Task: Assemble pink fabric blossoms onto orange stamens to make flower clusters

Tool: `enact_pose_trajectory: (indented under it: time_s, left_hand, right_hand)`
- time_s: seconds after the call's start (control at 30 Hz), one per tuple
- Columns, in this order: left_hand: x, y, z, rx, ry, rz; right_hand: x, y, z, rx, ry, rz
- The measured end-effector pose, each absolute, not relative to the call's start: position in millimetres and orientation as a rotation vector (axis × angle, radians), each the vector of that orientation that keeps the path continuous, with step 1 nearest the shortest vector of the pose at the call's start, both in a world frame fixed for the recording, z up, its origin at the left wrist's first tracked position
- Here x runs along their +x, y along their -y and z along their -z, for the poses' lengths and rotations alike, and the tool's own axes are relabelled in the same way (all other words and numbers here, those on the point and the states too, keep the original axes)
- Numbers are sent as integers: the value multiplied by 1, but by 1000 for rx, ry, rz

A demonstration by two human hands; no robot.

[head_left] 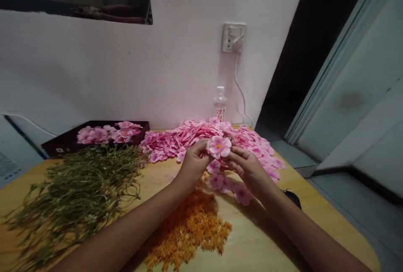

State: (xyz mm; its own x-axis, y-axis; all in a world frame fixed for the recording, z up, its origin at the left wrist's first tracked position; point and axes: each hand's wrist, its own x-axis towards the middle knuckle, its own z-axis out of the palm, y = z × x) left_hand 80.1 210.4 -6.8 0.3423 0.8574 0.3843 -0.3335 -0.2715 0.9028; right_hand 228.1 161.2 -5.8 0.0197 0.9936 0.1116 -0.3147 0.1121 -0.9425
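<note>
A pink artificial flower [218,147] with a yellow-orange centre faces me, held up over the table between my two hands. My left hand [195,162] pinches its left edge with thumb and forefinger. On the other side, the bent fingers of my right hand [247,166] close at its right and lower edge; what lies behind the bloom is hidden. Beyond the hands spreads a large heap of pink petal layers [192,133], and some loose pink petals [242,193] lie below. Under my left forearm is a pile of orange flower centres [192,226].
Green artificial stems [85,192] cover the left of the wooden table [333,238]. A dark tray [94,124] with pink flowers stands behind them. A clear bottle [220,102] is by the wall, below a socket [234,38]. A black object [292,198] sits near the right edge.
</note>
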Motion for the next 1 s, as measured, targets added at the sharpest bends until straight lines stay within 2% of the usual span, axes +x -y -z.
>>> enact_pose_trajectory:
  time_s: [0.27,0.57,1.0]
  left_hand:
    - [81,-207,0,1389,-519,-1152]
    - [82,-199,-6,1272,-623,-1312]
    - [81,-196,-12,1287,-660,-1292]
  right_hand:
    - [228,-160,8,-903,1096,-1250]
    - [227,-159,10,-879,1079,-1204]
    - [223,-159,13,-934,1121,-1114]
